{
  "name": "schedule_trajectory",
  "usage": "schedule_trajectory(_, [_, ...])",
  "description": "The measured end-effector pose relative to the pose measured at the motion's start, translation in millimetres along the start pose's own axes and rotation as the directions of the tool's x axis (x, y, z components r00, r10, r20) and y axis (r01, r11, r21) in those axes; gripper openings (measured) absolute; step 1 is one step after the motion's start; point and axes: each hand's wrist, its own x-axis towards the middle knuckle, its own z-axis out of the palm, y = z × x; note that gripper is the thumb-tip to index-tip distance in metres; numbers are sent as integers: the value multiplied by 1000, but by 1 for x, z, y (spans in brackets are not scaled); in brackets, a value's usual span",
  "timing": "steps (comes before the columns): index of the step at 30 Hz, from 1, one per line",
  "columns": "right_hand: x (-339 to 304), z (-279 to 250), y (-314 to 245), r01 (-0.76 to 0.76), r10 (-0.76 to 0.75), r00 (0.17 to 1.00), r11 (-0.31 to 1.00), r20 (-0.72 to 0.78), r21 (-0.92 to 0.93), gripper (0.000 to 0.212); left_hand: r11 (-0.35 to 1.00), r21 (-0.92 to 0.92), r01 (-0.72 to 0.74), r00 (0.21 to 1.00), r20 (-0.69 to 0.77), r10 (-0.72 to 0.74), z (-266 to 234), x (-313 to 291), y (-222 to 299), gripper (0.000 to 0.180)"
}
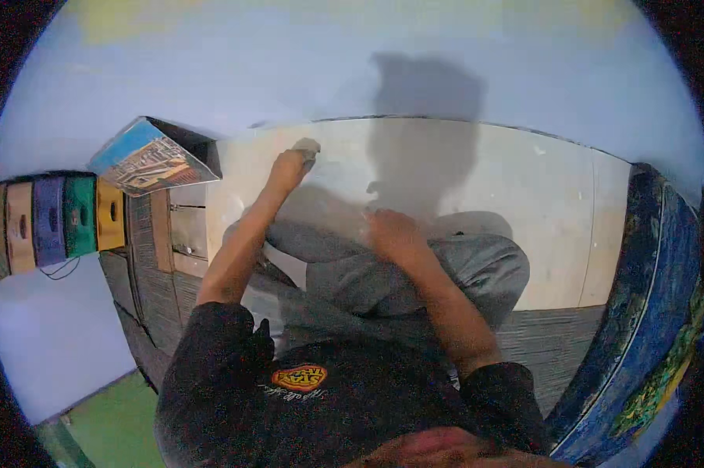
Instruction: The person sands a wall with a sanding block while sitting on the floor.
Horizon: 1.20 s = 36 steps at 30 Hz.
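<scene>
My left hand (288, 169) reaches out over a pale board (551, 210), closed on a small crumpled grey cloth (310, 147). The cloth is bunched up and touches or nearly touches the board near its far edge. My right hand (395, 234) is lower and further right, just above my bent legs in grey trousers (469, 273). Its fingers point toward the board and are blurred, so I cannot make out whether they hold anything. A faint wet-looking or shiny patch (332, 171) shows on the board between the hands.
A tent-shaped card with a picture (157, 160) stands left of the board. Beyond it are colourful drawers (63, 214) and a white panel (59, 335). A light blue wall (289, 70) rises behind the board. On the right lies a dark blue cushioned piece (641, 312). Dark ribbed matting (551, 343) lies in front.
</scene>
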Motion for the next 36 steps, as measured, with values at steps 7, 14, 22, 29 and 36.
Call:
schedule_trajectory(7, [1, 7, 5, 25, -26, 998, 1000, -63, -17, 39, 999, -26, -25, 996, -87, 23, -18, 51, 8, 22])
schedule_trajectory(14, [0, -1, 9, -19, 17, 998, 999, -54, -47, 37, 997, -53, -48, 990, 127, 54, -17, 43, 35, 31])
schedule_trajectory(22, [3, 11, 8, -2, 1, 996, 1000, -85, -11, 32, 994, -60, -93, 978, 181, 103, -43, 7, 32, 39])
schedule_trajectory(29, [7, 16, 12, -2, -4, 997, 997, -71, -80, 31, 944, -167, -285, 943, -228, 245, -32, 40, 42, 22])
schedule_trajectory(36, [5, 16, 9, 27, -34, 988, 998, -148, -49, 33, 930, -145, -337, 934, 72, 350, -24, 27, 34, 36])
